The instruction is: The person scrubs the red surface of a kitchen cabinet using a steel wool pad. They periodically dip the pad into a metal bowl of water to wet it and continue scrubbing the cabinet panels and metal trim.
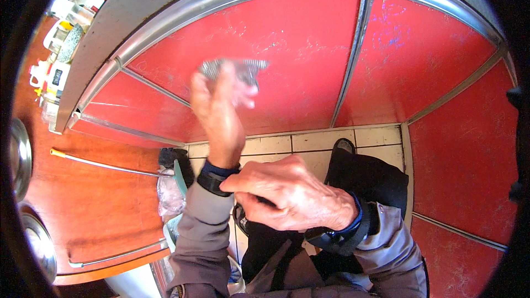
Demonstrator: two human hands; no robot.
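My left hand (221, 111) is raised in front of the red panel (298, 66) and holds a blurred, silvery-grey ridged thing (248, 70), perhaps a metal scourer or a crumpled cloth; its kind cannot be told. Around my left wrist is a black band (213, 183) over a dark blue cuff. My right hand (290, 192) reaches across, with its fingertips on that band. A black device (331, 238) is strapped at my right wrist, beside a blue band.
A metal-edged counter (112, 29) curves above the red panels. Bottles and containers (58, 74) stand at the upper left. A long-handled broom (112, 167) leans by a wooden surface (112, 207), near a plastic bag (170, 196). My feet are on the tiled floor (269, 145).
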